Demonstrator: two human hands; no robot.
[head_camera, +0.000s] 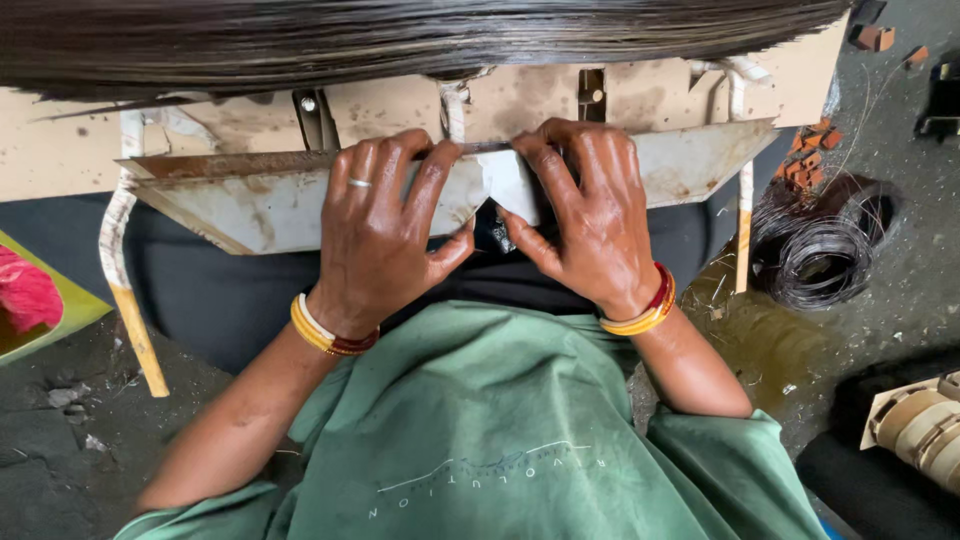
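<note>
- Nearest us, our green cloth (500, 440) covers the lap just below the metal trough (250, 205).
- Our left hand (385, 235) lies curled over the front face of the metal trough, fingers hooked on its top edge, thumb spread toward the middle.
- Our right hand (590, 215) sits just beside it, fingers curled over the same edge, pinching a thin metal strip (485, 148) along the rim.
- We judge we're pressing or bending that strip onto the rim; the next move seems to call for an even squeeze from both thumbs.
- Right of the trough, a wire coil (815, 255) lies on the floor.
- Beyond the trough, a dark band (400, 40) blocks the top; the fingertips' grip behind the edge is hidden.
</note>
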